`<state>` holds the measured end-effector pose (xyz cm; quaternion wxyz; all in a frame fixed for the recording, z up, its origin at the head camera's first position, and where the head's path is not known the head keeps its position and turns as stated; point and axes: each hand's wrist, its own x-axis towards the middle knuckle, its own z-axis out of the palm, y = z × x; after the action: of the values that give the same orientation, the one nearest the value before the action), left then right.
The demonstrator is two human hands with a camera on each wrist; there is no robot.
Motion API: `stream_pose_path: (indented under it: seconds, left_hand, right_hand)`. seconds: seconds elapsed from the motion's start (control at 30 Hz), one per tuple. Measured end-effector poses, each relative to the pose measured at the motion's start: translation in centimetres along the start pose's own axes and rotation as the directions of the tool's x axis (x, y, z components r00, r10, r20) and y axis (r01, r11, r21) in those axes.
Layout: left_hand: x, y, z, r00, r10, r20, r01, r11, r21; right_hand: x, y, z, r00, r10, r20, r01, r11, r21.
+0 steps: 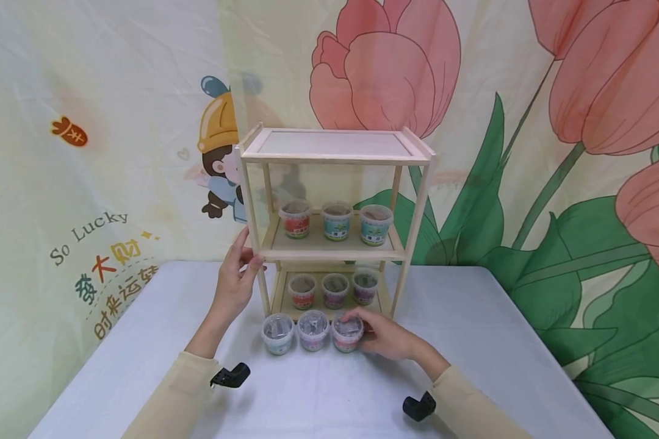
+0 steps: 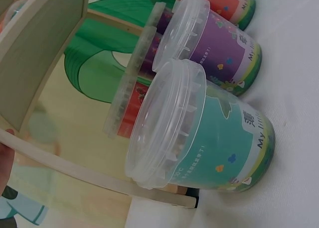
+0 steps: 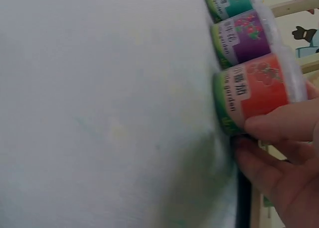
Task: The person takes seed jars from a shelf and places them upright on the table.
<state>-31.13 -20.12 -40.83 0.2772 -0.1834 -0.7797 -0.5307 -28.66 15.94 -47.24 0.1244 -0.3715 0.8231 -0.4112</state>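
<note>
My left hand (image 1: 236, 277) is at the left post of a small wooden shelf rack (image 1: 332, 255), thumb in front and other fingers around the post's side. With my right hand (image 1: 390, 335) I grip a small lidded plastic cup (image 1: 347, 334) with a red label, the rightmost of three in a row on the table before the rack. Beside it stand a purple-labelled cup (image 2: 227, 51) and a teal-labelled cup (image 2: 219, 138), both with clear lids. In the right wrist view, my thumb (image 3: 279, 123) presses the red cup's side; its base is at the tabletop.
The middle shelf bears a red-labelled cup (image 1: 295, 219) and two teal cups (image 1: 337, 221). On the bottom shelf stand a red cup (image 1: 302, 291) and two purple cups (image 1: 335, 291). A white tablecloth (image 1: 461, 341) covers the table; a printed curtain (image 1: 159, 73) hangs behind.
</note>
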Motion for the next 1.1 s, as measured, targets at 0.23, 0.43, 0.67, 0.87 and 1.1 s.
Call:
stream_pose_path:
  seconds: [0.23, 0.43, 0.67, 0.87, 1.1]
  left_hand:
    - [0.0, 0.0, 0.1, 1.000, -0.003, -0.002, 0.003, 1.000, -0.006]
    - [0.0, -0.1, 0.1, 1.000, 0.005, -0.003, -0.005, 1.000, -0.015]
    - [0.0, -0.3, 0.0, 1.000, -0.002, 0.002, 0.002, 1.000, 0.002]
    - [-0.1, -0.5, 0.0, 1.000, 0.000, 0.005, 0.000, 1.000, 0.000]
    - [-0.1, -0.5, 0.0, 1.000, 0.008, 0.008, -0.008, 1.000, -0.008]
  right_hand:
    - [-0.6, -2.3, -2.0, 0.996, 0.021, 0.090, -0.015, 0.998, -0.068]
    - [-0.4, -6.1, -4.3, 0.997, -0.009, 0.073, 0.014, 0.998, -0.058]
    - [1.4, -11.3, -6.6, 0.990, -0.142, -0.015, 0.139, 0.984, -0.107]
    - [4.0, -14.5, -7.2, 0.969, -0.212, -0.125, 0.203, 0.976, -0.080]
    - [6.9, -15.7, -7.0, 0.961, -0.166, -0.221, 0.164, 0.986, -0.024]
